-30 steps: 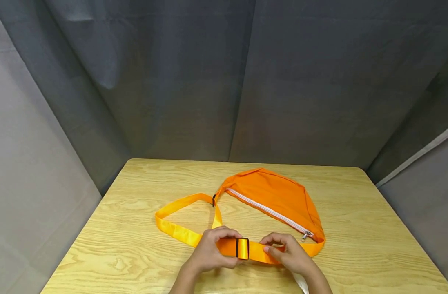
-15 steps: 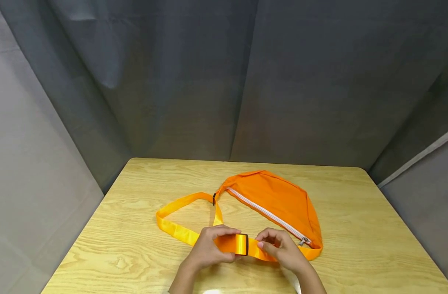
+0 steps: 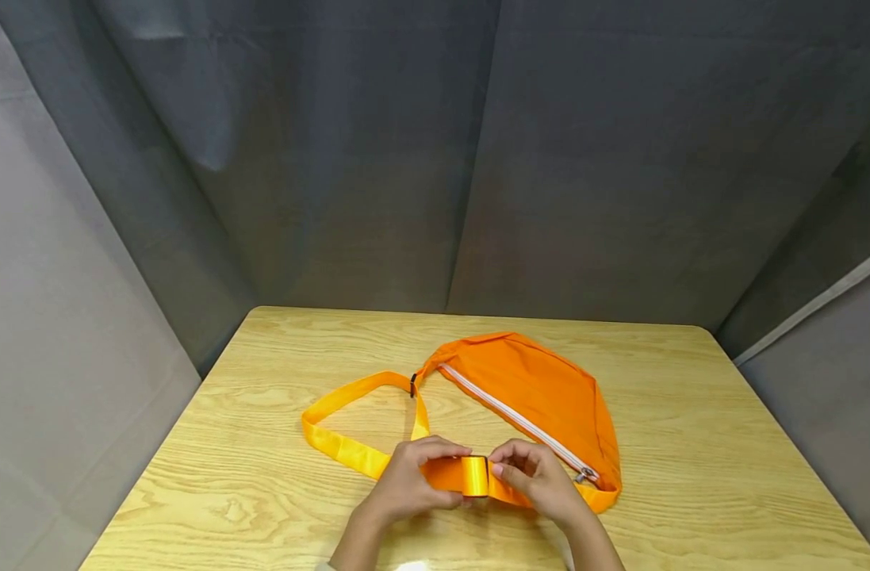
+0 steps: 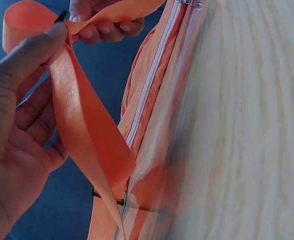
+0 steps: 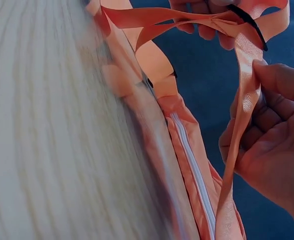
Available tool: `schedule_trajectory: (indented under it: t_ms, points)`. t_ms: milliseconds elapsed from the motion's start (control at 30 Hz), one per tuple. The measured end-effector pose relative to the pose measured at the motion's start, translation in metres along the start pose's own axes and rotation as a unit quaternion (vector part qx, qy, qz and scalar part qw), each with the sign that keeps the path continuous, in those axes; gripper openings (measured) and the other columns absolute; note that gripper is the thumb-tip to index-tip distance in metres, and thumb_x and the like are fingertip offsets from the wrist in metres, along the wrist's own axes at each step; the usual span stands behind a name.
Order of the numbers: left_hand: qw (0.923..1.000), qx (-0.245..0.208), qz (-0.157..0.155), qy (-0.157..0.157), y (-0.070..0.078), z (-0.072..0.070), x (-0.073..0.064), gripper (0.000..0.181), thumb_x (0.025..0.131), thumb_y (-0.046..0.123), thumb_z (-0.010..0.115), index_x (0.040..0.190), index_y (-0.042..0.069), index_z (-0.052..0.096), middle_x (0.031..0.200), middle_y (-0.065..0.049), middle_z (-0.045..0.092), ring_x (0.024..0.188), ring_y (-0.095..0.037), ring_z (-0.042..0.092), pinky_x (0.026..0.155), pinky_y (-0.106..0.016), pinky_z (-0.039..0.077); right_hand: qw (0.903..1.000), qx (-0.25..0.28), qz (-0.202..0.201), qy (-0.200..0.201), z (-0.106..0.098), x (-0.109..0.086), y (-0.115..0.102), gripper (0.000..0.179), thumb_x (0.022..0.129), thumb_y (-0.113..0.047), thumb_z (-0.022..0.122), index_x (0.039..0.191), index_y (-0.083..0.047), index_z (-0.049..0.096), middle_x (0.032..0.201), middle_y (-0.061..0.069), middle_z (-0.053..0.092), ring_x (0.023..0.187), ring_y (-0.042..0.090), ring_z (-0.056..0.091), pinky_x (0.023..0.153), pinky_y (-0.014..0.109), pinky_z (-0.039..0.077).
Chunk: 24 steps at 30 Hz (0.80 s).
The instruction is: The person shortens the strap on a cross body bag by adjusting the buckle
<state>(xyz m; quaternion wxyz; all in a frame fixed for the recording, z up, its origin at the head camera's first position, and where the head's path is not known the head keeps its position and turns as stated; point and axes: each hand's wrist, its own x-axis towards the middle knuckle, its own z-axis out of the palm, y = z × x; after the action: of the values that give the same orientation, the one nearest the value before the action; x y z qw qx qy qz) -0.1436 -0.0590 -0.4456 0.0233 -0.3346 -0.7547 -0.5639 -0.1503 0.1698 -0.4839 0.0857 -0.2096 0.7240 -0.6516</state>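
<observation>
An orange half-moon waist bag (image 3: pixel 534 388) with a white zipper (image 3: pixel 509 412) lies on the table, its yellow-orange strap (image 3: pixel 345 450) looping out to the left. My left hand (image 3: pixel 409 482) pinches a black strap slider (image 5: pixel 251 26) between thumb and fingers, at its edges. A rounded loop of strap (image 3: pixel 475 477) bulges up out of the slider. Just right of it, my right hand (image 3: pixel 538 480) pinches the strap between thumb and index finger. In the left wrist view, the slider is mostly hidden behind the left thumb (image 4: pixel 56 31).
A second black fitting (image 3: pixel 412 386) sits on the strap near the bag's left end. The metal zipper pull (image 3: pixel 586 475) lies at the bag's lower right. The wooden table (image 3: pixel 228 476) ends at a back edge before grey curtains (image 3: pixel 335 159).
My right hand has moved left, closer to the slider. The strap loop in the slider has grown and bulges more. The bag's right end has shifted slightly left and down.
</observation>
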Motion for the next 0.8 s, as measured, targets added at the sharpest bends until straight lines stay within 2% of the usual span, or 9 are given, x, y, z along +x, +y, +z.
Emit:
schedule_trajectory:
  t_ms: [233,300,400,533,667,800]
  points:
    - [0.9996,0.005,0.028,-0.003,-0.001,0.000,0.001,0.045,0.058,-0.010,0.079,0.101,0.000,0.068,0.095,-0.008,0.067,0.085,-0.027,0.063,0.074,-0.040,0.052,0.9984,-0.055,0.005,-0.013,-0.010,-0.002,-0.001,0.024,0.091,-0.013,0.060,0.109,0.002,0.061,0.103,0.013,0.063,0.087,0.021,0.059,0.072,0.030,0.050]
    - [0.9997,0.004,0.025,-0.003,-0.001,0.000,0.001,0.045,0.058,-0.009,0.079,0.101,0.001,0.068,0.095,-0.007,0.067,0.084,-0.029,0.063,0.073,-0.040,0.052,0.9977,-0.065,0.008,-0.020,-0.013,-0.003,0.001,0.026,0.090,-0.012,0.061,0.111,0.003,0.061,0.105,0.013,0.062,0.091,0.022,0.059,0.075,0.030,0.050]
    - [0.9999,0.004,0.015,-0.003,-0.001,0.000,0.000,0.046,0.059,-0.008,0.081,0.101,0.002,0.068,0.096,-0.007,0.067,0.085,-0.030,0.063,0.074,-0.041,0.052,0.9967,-0.072,0.013,-0.033,-0.017,-0.005,0.003,0.021,0.090,-0.010,0.060,0.107,0.002,0.062,0.100,0.011,0.063,0.086,0.018,0.058,0.072,0.028,0.049]
    - [0.9999,0.007,0.012,-0.002,-0.001,0.000,0.001,0.046,0.059,-0.007,0.081,0.102,0.002,0.068,0.097,-0.005,0.067,0.087,-0.025,0.063,0.077,-0.038,0.051,0.9977,-0.059,-0.002,-0.034,-0.017,-0.004,0.003,0.013,0.091,-0.008,0.059,0.099,0.001,0.062,0.090,0.011,0.062,0.076,0.012,0.054,0.065,0.026,0.048]
    - [0.9999,0.003,0.015,-0.002,-0.003,0.002,0.001,0.046,0.060,-0.008,0.080,0.103,0.002,0.068,0.097,-0.005,0.067,0.088,-0.014,0.061,0.078,-0.031,0.050,0.9992,-0.018,-0.015,-0.031,-0.011,-0.001,-0.002,0.014,0.090,-0.006,0.059,0.098,0.005,0.060,0.090,0.014,0.060,0.075,0.011,0.052,0.063,0.024,0.047]
    - [0.9999,0.002,0.017,-0.002,-0.004,0.003,0.001,0.045,0.060,-0.006,0.082,0.103,0.002,0.068,0.096,-0.005,0.067,0.088,-0.011,0.061,0.077,-0.032,0.051,0.9994,-0.012,-0.006,-0.031,-0.007,0.001,-0.006,0.013,0.091,-0.006,0.058,0.100,0.004,0.061,0.091,0.012,0.060,0.077,0.013,0.053,0.064,0.024,0.047]
